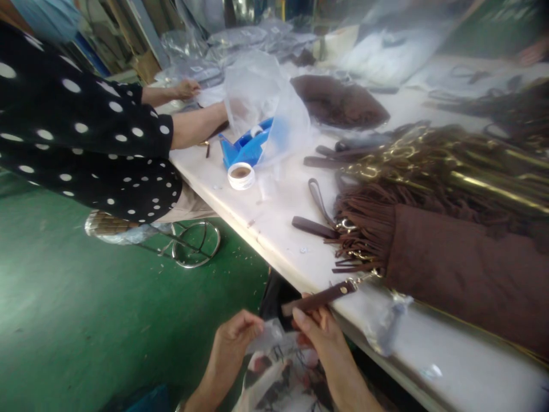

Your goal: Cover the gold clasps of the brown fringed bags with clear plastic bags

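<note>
My left hand (238, 337) pinches a small clear plastic piece (268, 336), perhaps a little bag, below the table's front edge. With my right hand (317, 329) I grip a dark brown wrist strap (323, 298) near its free end. A metal clasp (364, 278) joins that strap to a brown fringed bag (454, 263) lying on the table. Another loop strap (315, 227) pokes out from the fringe just beyond. Both hands are close together, the plastic piece beside the strap's end.
A co-worker in a polka-dot top (86, 126) works at the left edge of the white table (283, 246). Nearby stand a blue tape dispenser (244, 150) and a small round tub (241, 176). More brown bags (338, 100) lie behind, and a stool (195, 243) stands on the green floor.
</note>
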Demonstrator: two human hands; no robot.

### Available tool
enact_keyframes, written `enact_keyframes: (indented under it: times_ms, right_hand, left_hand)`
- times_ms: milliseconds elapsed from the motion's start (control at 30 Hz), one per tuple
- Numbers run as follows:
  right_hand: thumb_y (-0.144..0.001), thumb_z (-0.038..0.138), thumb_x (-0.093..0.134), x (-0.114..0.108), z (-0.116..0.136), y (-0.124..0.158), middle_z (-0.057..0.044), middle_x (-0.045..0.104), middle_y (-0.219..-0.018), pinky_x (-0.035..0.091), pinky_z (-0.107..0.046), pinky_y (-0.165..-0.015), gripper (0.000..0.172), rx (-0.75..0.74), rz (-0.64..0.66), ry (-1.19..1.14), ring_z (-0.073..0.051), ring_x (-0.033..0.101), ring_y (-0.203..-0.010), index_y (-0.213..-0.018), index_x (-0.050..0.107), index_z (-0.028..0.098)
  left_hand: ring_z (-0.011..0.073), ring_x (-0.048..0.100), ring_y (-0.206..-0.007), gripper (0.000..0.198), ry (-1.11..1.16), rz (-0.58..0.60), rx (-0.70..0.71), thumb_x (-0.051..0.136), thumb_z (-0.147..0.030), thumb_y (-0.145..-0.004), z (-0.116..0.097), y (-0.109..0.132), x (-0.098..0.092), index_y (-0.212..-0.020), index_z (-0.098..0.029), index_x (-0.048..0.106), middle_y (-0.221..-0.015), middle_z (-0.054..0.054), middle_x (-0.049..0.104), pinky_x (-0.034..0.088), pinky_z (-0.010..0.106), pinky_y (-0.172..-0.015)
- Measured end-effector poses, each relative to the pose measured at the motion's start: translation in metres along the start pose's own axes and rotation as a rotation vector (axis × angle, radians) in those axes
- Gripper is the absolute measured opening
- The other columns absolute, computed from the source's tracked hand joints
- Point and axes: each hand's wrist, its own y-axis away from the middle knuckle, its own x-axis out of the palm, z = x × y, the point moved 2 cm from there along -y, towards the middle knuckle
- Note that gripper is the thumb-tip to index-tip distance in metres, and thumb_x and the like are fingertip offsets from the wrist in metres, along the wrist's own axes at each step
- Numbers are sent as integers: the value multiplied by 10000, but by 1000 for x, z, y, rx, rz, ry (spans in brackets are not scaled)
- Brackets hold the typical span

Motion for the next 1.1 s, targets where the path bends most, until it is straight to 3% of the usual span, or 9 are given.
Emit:
enact_keyframes:
  times_ms: [200,333,700,933,1100]
  right_hand:
    - [-703,486,774,7,11,6,-8,634,-680,426,-233,-527,344,-74,26,-4,-151,563,-628,-789,657,175]
    - [-743,482,743,7,14,14,34,545,-590,371,-224,-500,319,-117,2,3,-116,477,-546,-758,632,183]
    - [-772,474,725,5,11,17,53,484,-569,339,-222,-487,310,-135,24,32,-111,433,-523,-762,616,184]
    - [-772,465,725,-2,6,12,3,607,-701,428,-253,-578,304,-112,80,67,-156,545,-639,-839,657,176]
    - [-735,487,746,-6,13,16,-35,703,-812,484,-275,-671,381,-92,41,110,-210,629,-764,-961,709,183]
  left_hand:
    - [168,572,-706,233,58,7,-14,689,-376,-831,-2,-3,2,-774,-150,695,-754,36,680,420,249,-668]
    - [182,588,-749,241,67,9,-35,692,-392,-834,3,-4,2,-794,-154,691,-795,44,693,437,262,-699]
    - [188,596,-753,249,55,0,-33,682,-403,-840,-3,-1,5,-799,-158,693,-793,39,696,436,263,-704]
    - [200,609,-786,222,28,-17,-3,676,-390,-835,-17,3,12,-789,-174,694,-824,37,706,448,260,-730]
    - [192,595,-738,269,42,-105,-18,682,-439,-816,-21,6,26,-773,-174,678,-779,32,687,456,252,-671]
